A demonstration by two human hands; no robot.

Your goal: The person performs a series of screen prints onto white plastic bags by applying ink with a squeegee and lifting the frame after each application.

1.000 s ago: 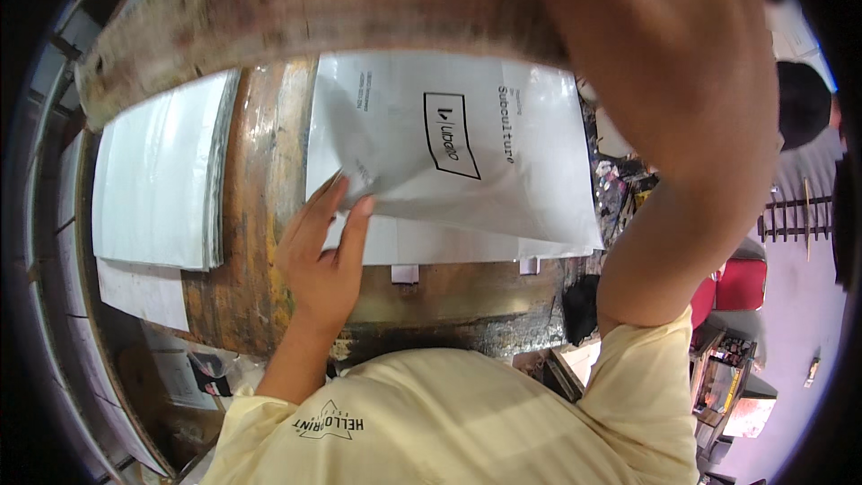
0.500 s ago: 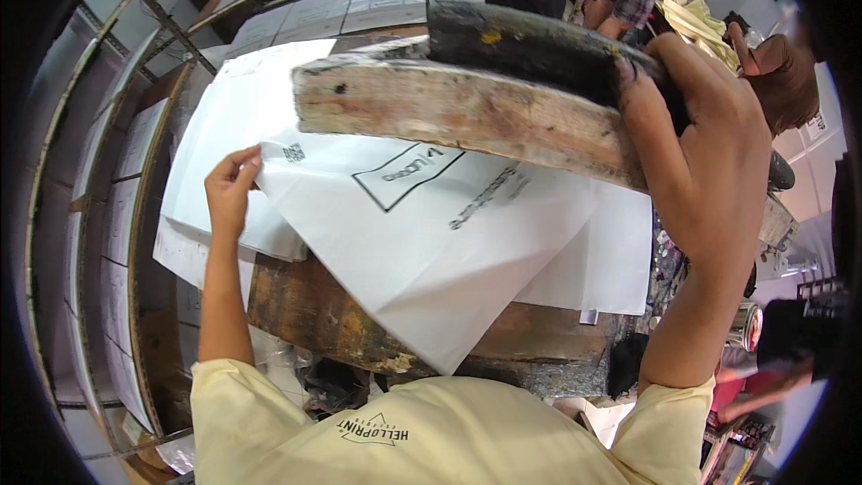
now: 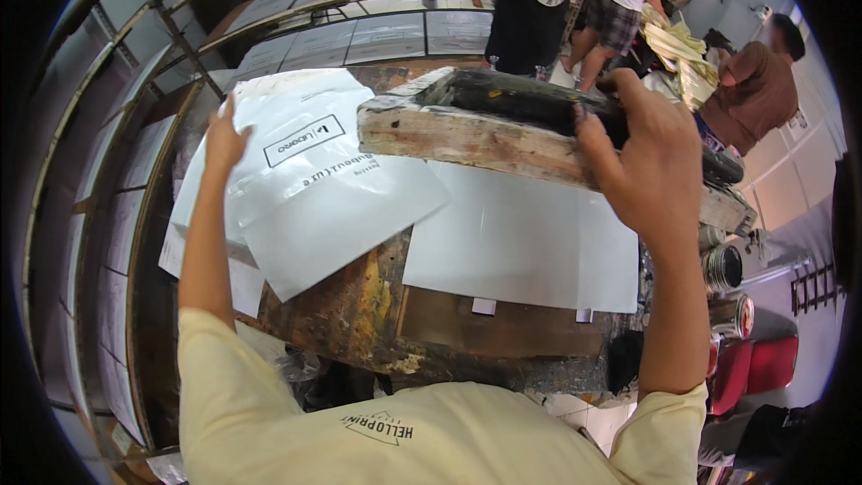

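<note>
My right hand [image 3: 651, 157] is closed around a long black ink-stained squeegee [image 3: 530, 99]. The squeegee lies along the near bar of a wooden printing frame [image 3: 467, 139], which is raised and tilted above the table. Whether my fingers also grip the frame is hidden. At the far left, my left hand [image 3: 226, 136] has its thumb and forefinger apart at the edge of a glossy white sheet with black print [image 3: 332, 207]. This sheet lies askew over the left stack, its near corner over the table. Under the frame rests another white sheet [image 3: 521, 238], its visible part unprinted.
The stained wooden table [image 3: 359, 296] has small white tabs [image 3: 484, 306] by the right sheet. Racks [image 3: 135, 216] with white sheets line the left and back. Paint cans [image 3: 723, 267] and a red chair [image 3: 772, 364] stand at right. Several people, one in brown [image 3: 754, 90], are beyond.
My left hand has moved away from me and slightly left, laying the printed sheet on the left stack and opening. The frame and squeegee have shifted; the right white sheet is more exposed.
</note>
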